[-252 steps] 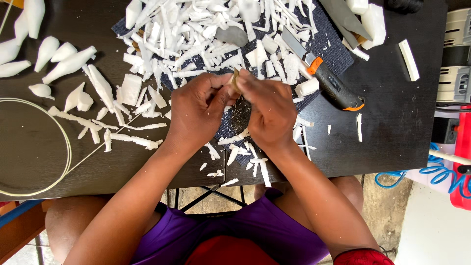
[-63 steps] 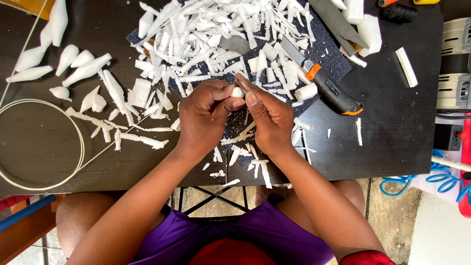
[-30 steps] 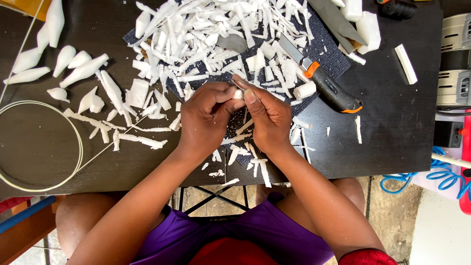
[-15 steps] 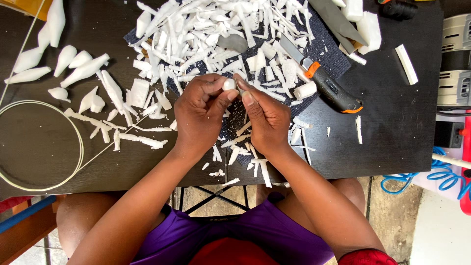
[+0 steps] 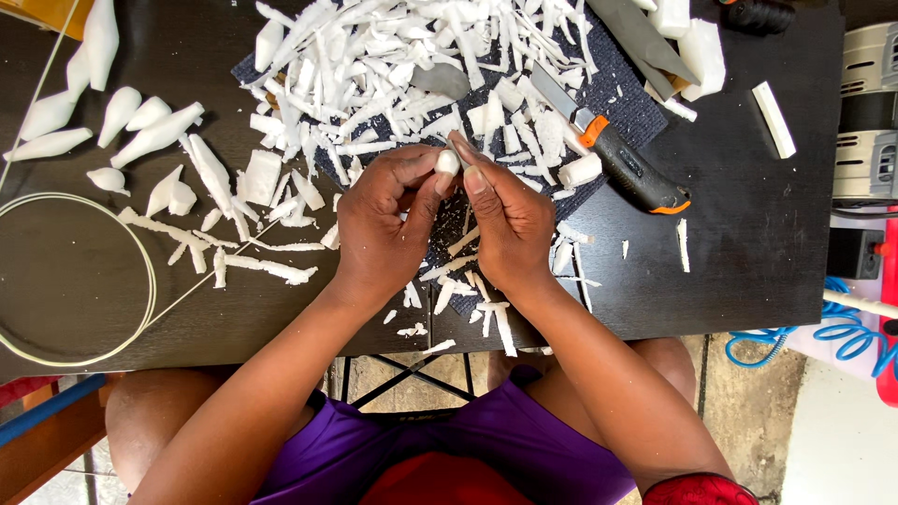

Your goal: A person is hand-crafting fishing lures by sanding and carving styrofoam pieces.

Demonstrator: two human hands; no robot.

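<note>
Left hand and right hand pinch shut on small white foam piece: judged light, crumbly, best gripped gently at its sides.

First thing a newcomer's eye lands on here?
The heap of white shavings covering the dark mat at the top of the black table. Then the left hand and right hand pinching a small white piece mid-table, and the orange-and-black utility knife just right.

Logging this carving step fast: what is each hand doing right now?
Left hand: closed, pinching the small white piece.
Right hand: closed, fingertips on the same piece; whether it holds a tool cannot be told.
</note>
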